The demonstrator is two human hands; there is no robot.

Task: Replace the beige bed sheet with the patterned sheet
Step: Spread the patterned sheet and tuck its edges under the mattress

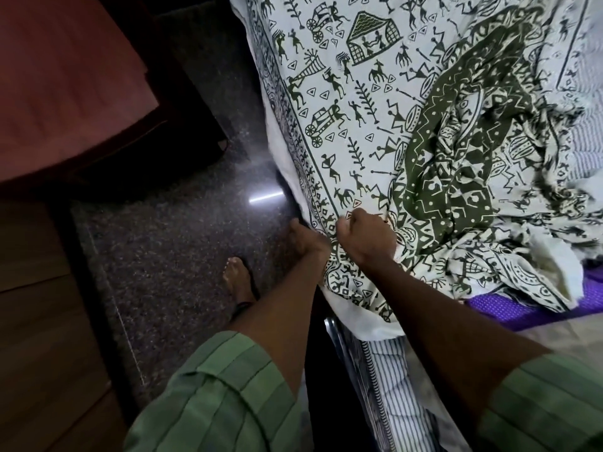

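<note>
- At bed's near edge, both hands work the patterned sheet (359, 109) — cream cloth w/ dark green folk-figure print, spread across most of the mattress.
- Left hand (308, 238) sits low at the bed's side, fingers (295, 225) curled down over the sheet's border; looks like it pinches the hem, though the fingertips are hidden behind cloth, so exact grip can't be told.
- Right hand (367, 238) is closed in a fist on top of the bed, a bunch of the sheet gathered in it just beside the left hand.
- Hands close together b/c they share one stretch of border: prob. pulling it taut & down the side to line the printed edge up w/ the mattress edge.
- Far side lies fairly flat; nearer the right side the sheet is rumpled in a heap (456, 177), so spreading isn't finished.
- Bare striped mattress (404, 380) shows below the sheet's near end, w/ a purple cloth (509, 309) partly under the heap — that corner not yet covered.
- No beige sheet is clearly seen; a pale strip at the lower right could be it, can't tell.
- Person stands on dark speckled floor (169, 256), foot (238, 282) in a sandal; green striped sleeves (228, 396) at both forearms.
- Judged stage: new sheet on, smoothing & tucking remain.
</note>
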